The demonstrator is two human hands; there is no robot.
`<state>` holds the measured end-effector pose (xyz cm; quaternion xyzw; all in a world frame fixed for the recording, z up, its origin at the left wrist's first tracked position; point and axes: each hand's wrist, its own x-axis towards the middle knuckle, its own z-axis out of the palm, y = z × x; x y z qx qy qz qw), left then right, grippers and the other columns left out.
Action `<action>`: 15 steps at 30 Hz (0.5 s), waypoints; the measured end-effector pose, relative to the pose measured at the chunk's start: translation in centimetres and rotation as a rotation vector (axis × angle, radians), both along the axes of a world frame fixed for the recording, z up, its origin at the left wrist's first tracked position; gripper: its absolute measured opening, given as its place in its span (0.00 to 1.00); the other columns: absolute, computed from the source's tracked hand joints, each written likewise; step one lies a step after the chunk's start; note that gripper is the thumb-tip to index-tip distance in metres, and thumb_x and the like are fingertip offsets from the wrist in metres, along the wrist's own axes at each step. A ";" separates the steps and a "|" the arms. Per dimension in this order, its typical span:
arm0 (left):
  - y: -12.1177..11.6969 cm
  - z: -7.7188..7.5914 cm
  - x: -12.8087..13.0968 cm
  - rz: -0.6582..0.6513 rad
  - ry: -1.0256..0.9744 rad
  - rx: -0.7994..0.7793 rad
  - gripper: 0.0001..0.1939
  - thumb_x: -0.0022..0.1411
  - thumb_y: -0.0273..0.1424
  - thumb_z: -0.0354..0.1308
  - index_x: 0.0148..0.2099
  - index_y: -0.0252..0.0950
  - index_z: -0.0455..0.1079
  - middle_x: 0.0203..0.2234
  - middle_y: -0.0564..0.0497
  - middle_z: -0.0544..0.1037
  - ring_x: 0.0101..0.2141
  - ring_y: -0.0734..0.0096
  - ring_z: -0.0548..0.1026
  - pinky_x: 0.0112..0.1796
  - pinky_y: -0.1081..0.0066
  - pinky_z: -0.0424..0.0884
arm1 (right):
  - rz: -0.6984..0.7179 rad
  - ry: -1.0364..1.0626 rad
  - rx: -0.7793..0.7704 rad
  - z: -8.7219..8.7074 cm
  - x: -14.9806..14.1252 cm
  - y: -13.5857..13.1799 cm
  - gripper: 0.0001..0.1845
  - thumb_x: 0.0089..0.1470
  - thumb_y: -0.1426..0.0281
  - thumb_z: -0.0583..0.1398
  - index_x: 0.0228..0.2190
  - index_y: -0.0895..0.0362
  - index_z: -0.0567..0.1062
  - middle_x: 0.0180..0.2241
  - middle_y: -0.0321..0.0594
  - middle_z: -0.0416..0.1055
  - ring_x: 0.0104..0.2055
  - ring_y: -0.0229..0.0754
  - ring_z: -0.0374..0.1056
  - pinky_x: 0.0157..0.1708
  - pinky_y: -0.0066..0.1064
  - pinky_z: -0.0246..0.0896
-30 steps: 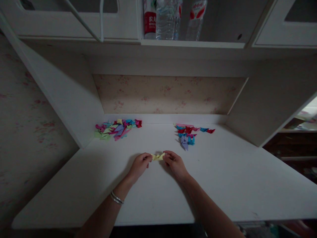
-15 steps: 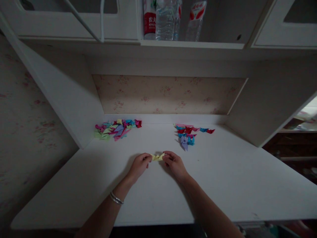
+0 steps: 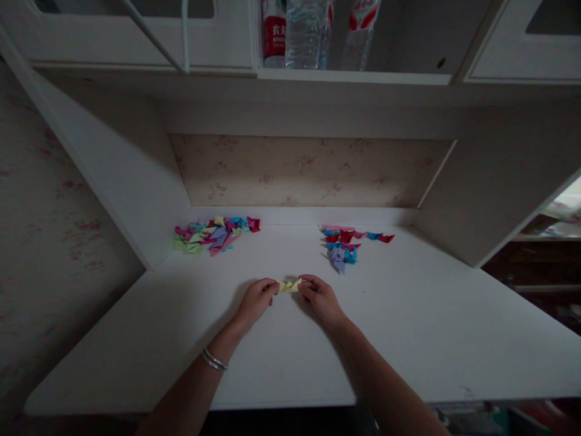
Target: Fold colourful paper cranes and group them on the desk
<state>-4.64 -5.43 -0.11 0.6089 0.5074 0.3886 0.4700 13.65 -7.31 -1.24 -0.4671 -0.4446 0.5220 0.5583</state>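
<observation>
A small yellow folded-paper piece (image 3: 289,286) is stretched between my two hands, just above the white desk (image 3: 290,357). My left hand (image 3: 258,301) pinches its left end, and my right hand (image 3: 321,298) pinches its right end. Its middle shows small raised folds. Beyond my hands, a heap of colourful folded-paper pieces (image 3: 218,235) lies at the back left. A smaller group of red, blue, pink and purple folded-paper pieces (image 3: 342,251) lies at the back, to the right of centre.
Overhead, a shelf (image 3: 354,75) holds plastic bottles (image 3: 302,36), with a white cable (image 3: 157,39) hanging at its left. Side panels of the white cabinet (image 3: 454,200) stand left and right of the desk. A flowered panel (image 3: 290,172) forms the back.
The view has shifted very slightly. Both hands keep their pinch on the yellow folded paper, with no other visible movement.
</observation>
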 end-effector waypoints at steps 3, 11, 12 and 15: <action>-0.1 0.2 0.1 0.009 -0.009 -0.003 0.14 0.53 0.42 0.53 0.28 0.36 0.69 0.15 0.57 0.65 0.19 0.75 0.62 0.22 0.75 0.54 | -0.001 -0.014 0.003 0.2 0.0 0.0 0.21 0.40 0.60 0.66 0.36 0.60 0.73 0.20 0.32 0.65 0.21 0.33 0.56 0.21 0.27 0.49; 0.1 -0.1 0.0 0.009 -0.007 -0.003 0.15 0.53 0.42 0.54 0.28 0.35 0.70 0.14 0.57 0.65 0.19 0.76 0.62 0.22 0.75 0.55 | 0.002 -0.009 0.011 -0.1 0.0 0.1 0.23 0.40 0.59 0.66 0.36 0.59 0.73 0.20 0.32 0.66 0.20 0.33 0.56 0.21 0.26 0.48; 0.1 -0.1 0.0 0.009 -0.010 -0.001 0.15 0.53 0.42 0.54 0.28 0.35 0.70 0.15 0.57 0.65 0.19 0.76 0.62 0.22 0.75 0.55 | 0.004 -0.007 0.014 -0.2 0.0 0.2 0.23 0.40 0.59 0.66 0.36 0.60 0.73 0.20 0.32 0.66 0.20 0.33 0.56 0.21 0.26 0.48; 0.1 -0.1 0.1 0.015 -0.058 0.009 0.15 0.53 0.41 0.54 0.32 0.34 0.71 0.18 0.56 0.68 0.19 0.77 0.63 0.21 0.75 0.56 | 0.016 -0.013 0.025 -0.4 0.1 0.3 0.22 0.41 0.59 0.66 0.36 0.60 0.73 0.20 0.32 0.65 0.20 0.33 0.57 0.21 0.26 0.48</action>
